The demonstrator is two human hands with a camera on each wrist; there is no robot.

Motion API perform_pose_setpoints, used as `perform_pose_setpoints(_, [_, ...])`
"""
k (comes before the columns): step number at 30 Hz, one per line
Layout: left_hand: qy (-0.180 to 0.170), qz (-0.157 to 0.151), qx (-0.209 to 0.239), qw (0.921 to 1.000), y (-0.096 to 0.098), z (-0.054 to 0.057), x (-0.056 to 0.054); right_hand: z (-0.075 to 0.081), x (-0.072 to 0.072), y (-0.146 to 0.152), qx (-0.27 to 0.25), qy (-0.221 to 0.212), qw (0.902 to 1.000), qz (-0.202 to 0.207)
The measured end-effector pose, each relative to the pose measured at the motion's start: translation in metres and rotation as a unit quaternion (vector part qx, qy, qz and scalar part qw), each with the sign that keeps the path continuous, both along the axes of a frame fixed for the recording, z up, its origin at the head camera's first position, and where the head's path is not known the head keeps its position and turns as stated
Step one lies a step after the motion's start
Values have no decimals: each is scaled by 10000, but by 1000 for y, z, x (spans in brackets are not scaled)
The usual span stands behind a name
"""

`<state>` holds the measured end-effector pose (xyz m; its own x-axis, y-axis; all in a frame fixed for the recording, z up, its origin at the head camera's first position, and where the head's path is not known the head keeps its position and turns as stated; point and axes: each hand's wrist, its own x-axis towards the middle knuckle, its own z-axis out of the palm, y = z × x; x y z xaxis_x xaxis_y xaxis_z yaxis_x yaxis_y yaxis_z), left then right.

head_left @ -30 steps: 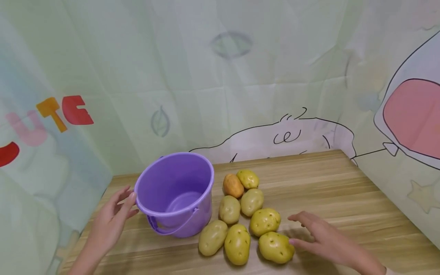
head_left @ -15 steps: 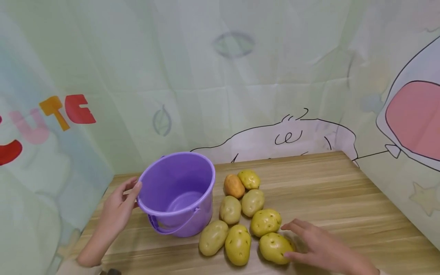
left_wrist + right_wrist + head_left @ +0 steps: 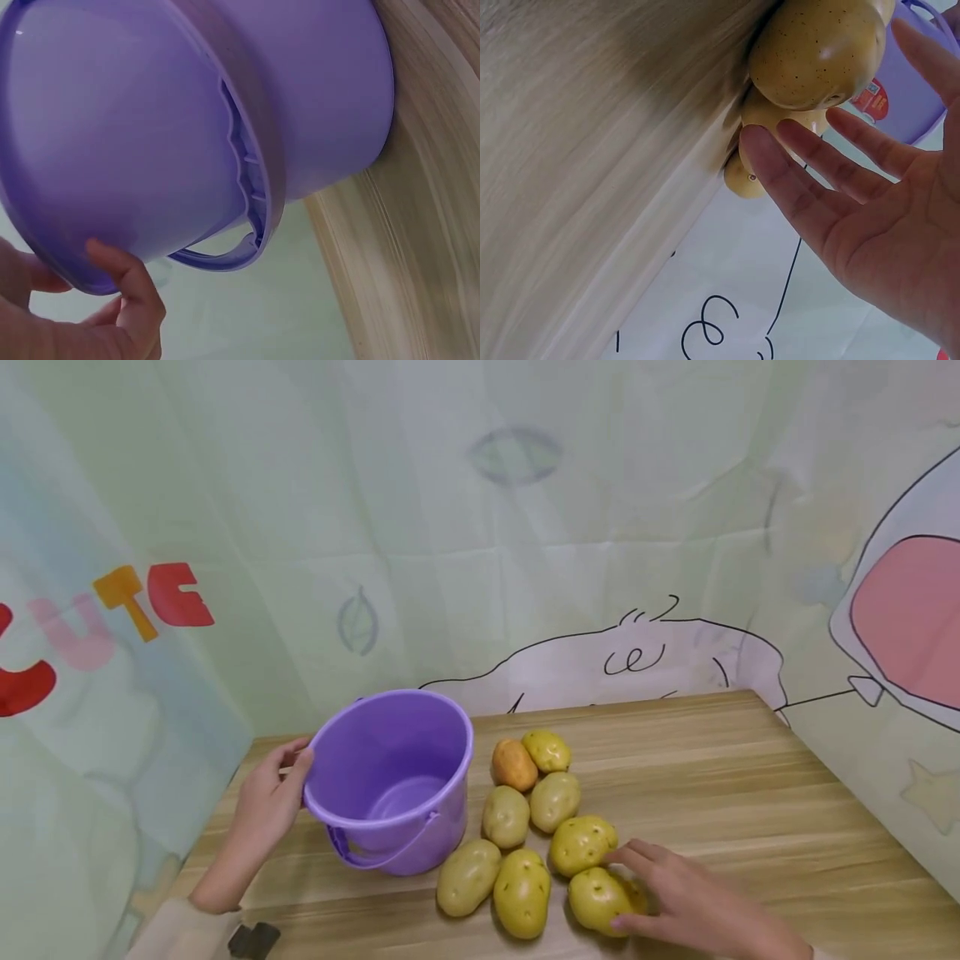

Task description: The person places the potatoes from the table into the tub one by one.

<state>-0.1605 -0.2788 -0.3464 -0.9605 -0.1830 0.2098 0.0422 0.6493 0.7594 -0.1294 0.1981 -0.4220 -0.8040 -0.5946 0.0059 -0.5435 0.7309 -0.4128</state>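
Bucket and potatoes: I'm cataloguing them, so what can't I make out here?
Label on the bucket: right wrist view, print too small to read.
Bucket's underside: head view, hidden by its own walls and the table.
Undersides of the potatoes: head view, hidden by their own upper sides.
Dark object by the sleeve: head view, cut off by the bottom edge.

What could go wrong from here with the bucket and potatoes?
The front-right potato lies close against the potato behind it, so the right hand might knock that one and set it rolling. The left hand holds the purple bucket at its rim, so a pull there could tip or slide it.
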Motion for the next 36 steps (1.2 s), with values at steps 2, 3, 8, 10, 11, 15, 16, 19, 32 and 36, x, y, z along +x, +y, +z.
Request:
perform_pose_setpoints(2, [-28, 32, 56, 10000, 0, 0, -1, -1, -1, -2, -18, -60, 10000, -15])
perform_pose_setpoints(3, [-27, 62, 69, 10000, 0, 0, -1, -1, -1, -2, -24, -108, 9999, -26])
perform_pose_setpoints(8, [100, 165, 87, 9998, 0, -2, -3, -2, -1, -5, -21, -402, 9992, -84])
perform_pose_setpoints(10, [156, 171, 93, 9997, 0, -3, -3, -2, -1, -6, -63, -570, 9983, -97])
perform_pose_setpoints(11, [171, 160, 102, 9997, 0, -3, -3, -2, -1, -6, -75, -609, 9981, -87])
perform_pose_setpoints(15, [170, 153, 132, 9997, -1, -3, -3, -4, -1, -8, -51, -620, 9980, -48])
perform_pose_setpoints(16, [169, 159, 131, 9996, -1, -3, -3, -5, -1, -9, -16, -572, 9984, -29])
perform_pose_setpoints(19, [165, 200, 100, 9996, -1, -2, -3, -7, -1, -11, 15, -475, 9989, 27])
perform_pose_setpoints(32, [152, 267, -62, 9995, -1, -3, -6, -10, -3, -13, 75, -638, 9979, 80])
perform_pose_setpoints(36, [242, 291, -163, 9992, -1, -5, -7, -10, -3, -13, 81, -623, 9980, 70])
